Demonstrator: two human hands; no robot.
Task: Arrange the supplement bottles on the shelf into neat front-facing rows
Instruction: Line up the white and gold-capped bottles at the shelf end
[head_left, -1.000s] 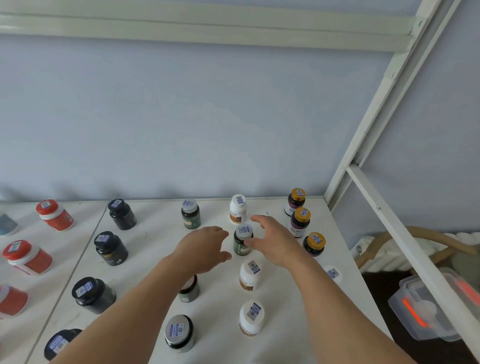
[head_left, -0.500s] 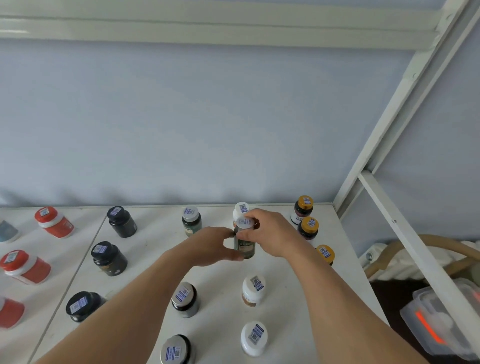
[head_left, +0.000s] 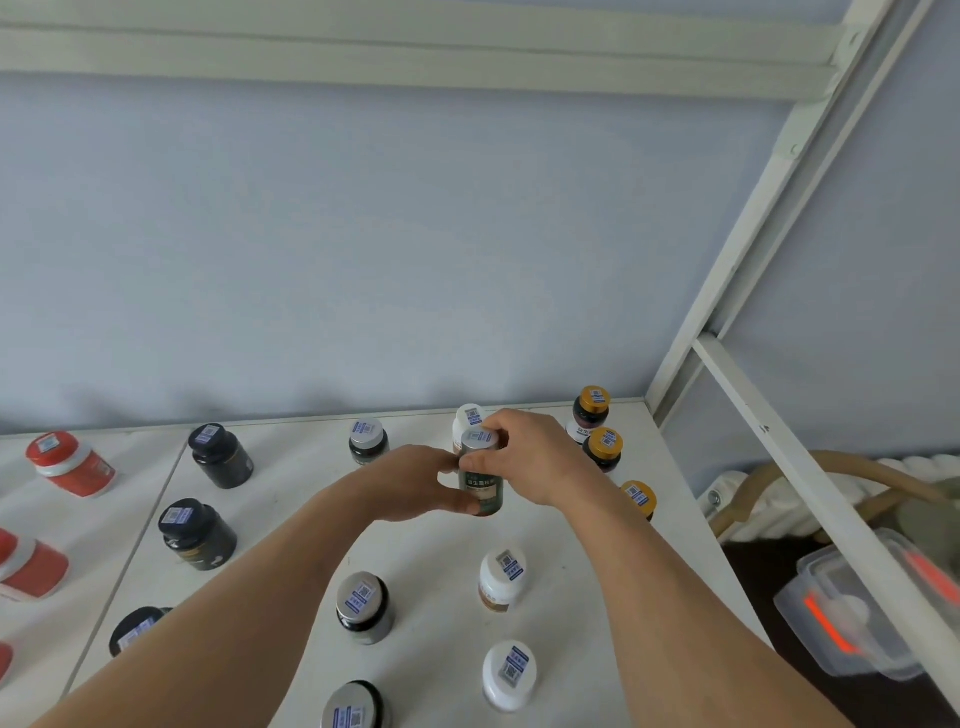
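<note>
A dark green supplement bottle with a silver cap stands mid-shelf, its label facing me. My right hand wraps its cap and right side. My left hand pinches its lower left side. Right behind it is a white bottle, partly hidden. Around it on the white shelf stand a silver-capped green bottle, two white bottles, two silver-capped dark bottles and three gold-capped bottles.
Black bottles line the shelf's left part; red bottles stand on the adjoining shelf board. A white frame post and rail bound the right side. Beyond lies a clear plastic box.
Both hands closed on the dark green bottle, which they were only reaching for a second ago. It now sits a little higher in view, label toward me.
</note>
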